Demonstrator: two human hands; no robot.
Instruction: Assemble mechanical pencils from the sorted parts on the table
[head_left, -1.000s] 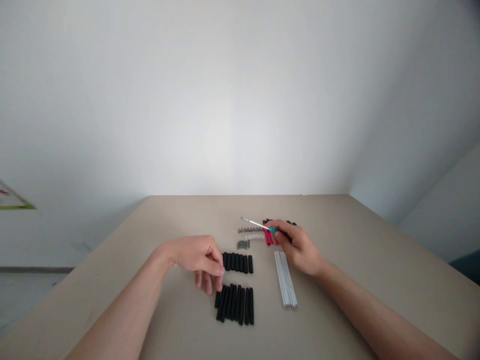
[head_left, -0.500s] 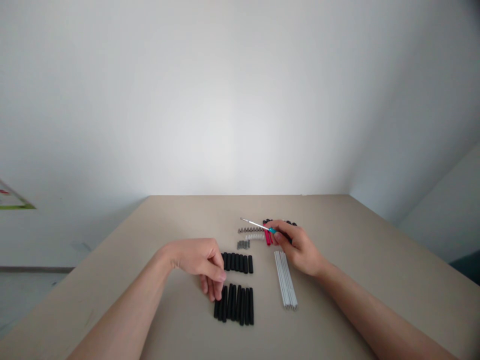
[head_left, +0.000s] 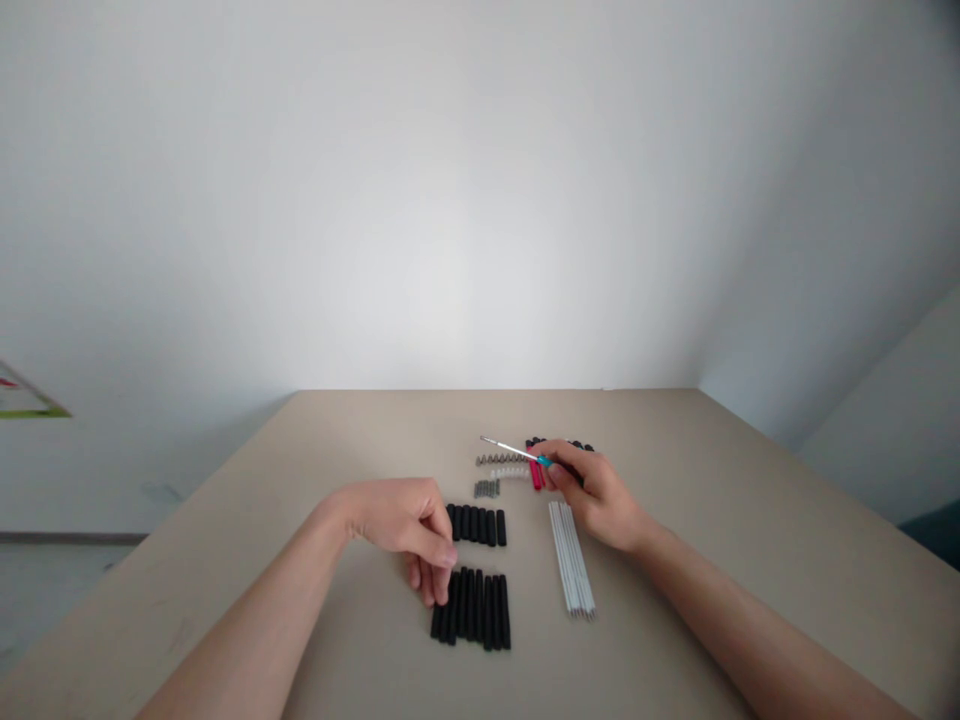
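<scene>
My left hand (head_left: 420,535) is bent down at the left of two rows of black tubes. Its fingers are curled, thumb close against them, and the fingertips touch the left end of the near row of black tubes (head_left: 480,610). Whether anything sits in its pinch is hidden. Just beyond lies the second row of shorter black tubes (head_left: 480,524), its left end partly behind the hand. My right hand (head_left: 589,490) is closed on a slim screwdriver (head_left: 514,449) with a silver shaft and a teal and dark handle. The shaft points up and left.
White pen refills with metal tips (head_left: 571,560) lie side by side below my right hand. Farther back are small springs (head_left: 487,488), clear pieces (head_left: 510,472), metal cone tips (head_left: 499,460), red tubes (head_left: 535,474) and black parts (head_left: 581,445). A wall (head_left: 465,250) stands behind the table.
My left hand has shifted slightly right. The near row of black tubes has moved a little right and sits closer together. My right hand and the screwdriver have stayed in place.
</scene>
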